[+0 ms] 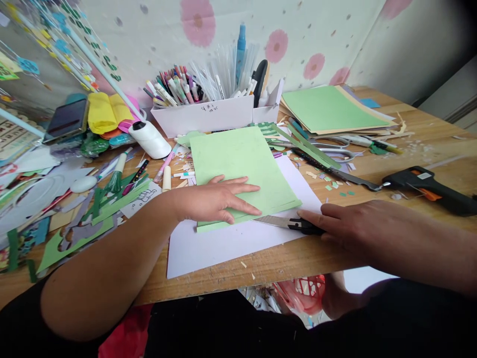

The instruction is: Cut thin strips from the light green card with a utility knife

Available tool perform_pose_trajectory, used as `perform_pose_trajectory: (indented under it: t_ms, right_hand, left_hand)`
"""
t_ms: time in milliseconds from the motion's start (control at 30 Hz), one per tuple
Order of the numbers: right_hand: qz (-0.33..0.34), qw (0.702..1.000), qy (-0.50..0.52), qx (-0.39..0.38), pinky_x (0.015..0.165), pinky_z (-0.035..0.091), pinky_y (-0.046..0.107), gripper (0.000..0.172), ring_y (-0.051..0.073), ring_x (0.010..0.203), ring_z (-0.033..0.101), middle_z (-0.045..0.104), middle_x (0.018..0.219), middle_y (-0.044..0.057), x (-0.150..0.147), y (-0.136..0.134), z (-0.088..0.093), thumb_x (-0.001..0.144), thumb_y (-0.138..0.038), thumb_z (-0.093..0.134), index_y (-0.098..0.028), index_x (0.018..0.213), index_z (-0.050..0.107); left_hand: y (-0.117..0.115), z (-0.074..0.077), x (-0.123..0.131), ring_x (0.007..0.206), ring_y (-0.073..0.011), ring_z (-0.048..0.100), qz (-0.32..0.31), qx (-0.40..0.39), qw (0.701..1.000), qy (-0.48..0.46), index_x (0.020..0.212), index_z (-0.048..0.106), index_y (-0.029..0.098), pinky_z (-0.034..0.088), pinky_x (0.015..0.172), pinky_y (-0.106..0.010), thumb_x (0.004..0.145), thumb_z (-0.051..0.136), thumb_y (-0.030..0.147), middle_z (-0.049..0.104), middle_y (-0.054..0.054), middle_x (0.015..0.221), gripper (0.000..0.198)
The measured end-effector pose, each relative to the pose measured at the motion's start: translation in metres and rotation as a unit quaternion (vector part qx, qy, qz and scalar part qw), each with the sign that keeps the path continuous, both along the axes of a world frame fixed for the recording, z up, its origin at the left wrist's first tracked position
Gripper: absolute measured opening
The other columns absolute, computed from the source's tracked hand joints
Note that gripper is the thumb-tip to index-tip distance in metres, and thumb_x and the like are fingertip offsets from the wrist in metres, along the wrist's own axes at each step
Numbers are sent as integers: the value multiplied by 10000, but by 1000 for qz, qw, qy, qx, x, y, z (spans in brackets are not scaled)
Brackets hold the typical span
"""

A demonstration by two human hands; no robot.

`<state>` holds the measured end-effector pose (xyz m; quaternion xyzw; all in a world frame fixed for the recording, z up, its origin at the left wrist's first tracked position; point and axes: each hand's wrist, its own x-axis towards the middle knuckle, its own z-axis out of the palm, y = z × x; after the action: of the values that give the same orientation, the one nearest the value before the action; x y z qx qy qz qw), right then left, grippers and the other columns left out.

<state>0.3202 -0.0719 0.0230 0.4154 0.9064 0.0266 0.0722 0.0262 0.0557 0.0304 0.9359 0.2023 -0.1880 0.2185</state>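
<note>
My left hand (218,200) lies flat with fingers stretched out on the near part of a light green sheet of paper (242,164), pressing it down. Under the green sheet is a larger white sheet (208,246) on the wooden table. My right hand (352,223) is closed round the black handle of a utility knife (288,223). The knife's bare blade lies against the green sheet's near edge, just right of my left fingertips.
A white box of pens and markers (208,112) stands behind the sheet. A stack of coloured paper (331,109) and scissors (335,149) lie at back right. A black glue gun (428,189) is at right. Paper scraps (93,214) and a phone (67,119) crowd the left.
</note>
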Motion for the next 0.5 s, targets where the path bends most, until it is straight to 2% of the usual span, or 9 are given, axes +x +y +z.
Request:
perform_pose_trajectory:
  t_ms: [167, 367, 500]
  right_hand:
    - [18, 1000, 16, 0, 455, 350, 269, 494, 167, 555, 635, 699, 944, 72, 0, 0, 2, 803, -77, 495, -171, 1285, 549]
    - [21, 1000, 23, -1, 465, 365, 274, 587, 165, 565, 638, 697, 962, 62, 1, -2, 0, 755, -38, 454, -175, 1323, 510]
    - [23, 999, 41, 12, 454, 327, 282, 501, 148, 527, 607, 678, 882, 36, 4, -3, -5, 859, -99, 419, -173, 1352, 473]
  left_hand:
    - [3, -2, -1, 1493, -276, 16, -5, -4, 1000, 4, 1363, 447, 511, 62, 1155, -560, 915, 591, 319, 131, 83, 1620, 508]
    - [4, 0, -2, 1490, -302, 23, -12, -16, 1000, 6, 1380, 442, 491, 52, 1158, -566, 908, 573, 335, 116, 78, 1623, 514]
    - [4, -2, -3, 1492, -288, 17, -15, -11, 1000, 5, 1379, 441, 493, 57, 1158, -562, 906, 581, 323, 121, 82, 1622, 522]
